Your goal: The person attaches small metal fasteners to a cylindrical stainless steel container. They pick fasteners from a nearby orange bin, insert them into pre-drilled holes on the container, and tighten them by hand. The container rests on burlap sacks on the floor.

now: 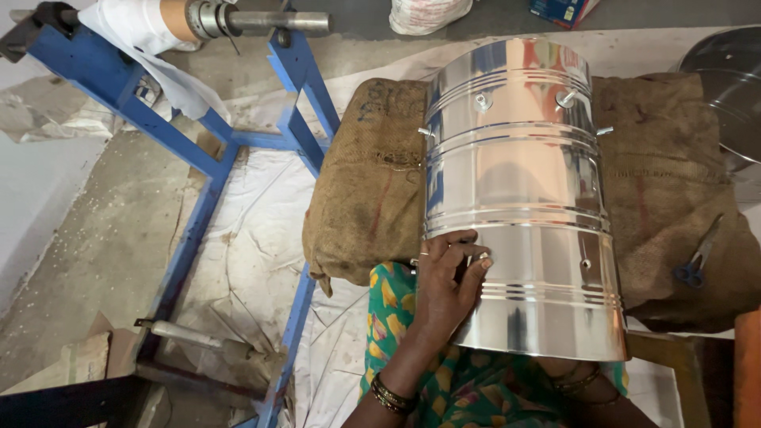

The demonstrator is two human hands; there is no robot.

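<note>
While the left hand [449, 284] lies flat with fingers spread against the near left side of a shiny steel drum [519, 198], gripping nothing, the right hand is hidden — only a bangled wrist [583, 384] shows below the drum's near rim, so whether that hand is closed on anything cannot be told. The drum lies on its side across a burlap sack [369, 190], with its near end over the person's lap and green patterned cloth [396, 305]. Small studs stick out of its wall; its far end is hard to read in the glare. Blue-handled scissors [697, 257] rest on the sack to the right, well apart from the drum. A blue metal frame [198, 206] stands to the left, and a second steel vessel [725, 87] is cut off at the upper right edge.
</note>
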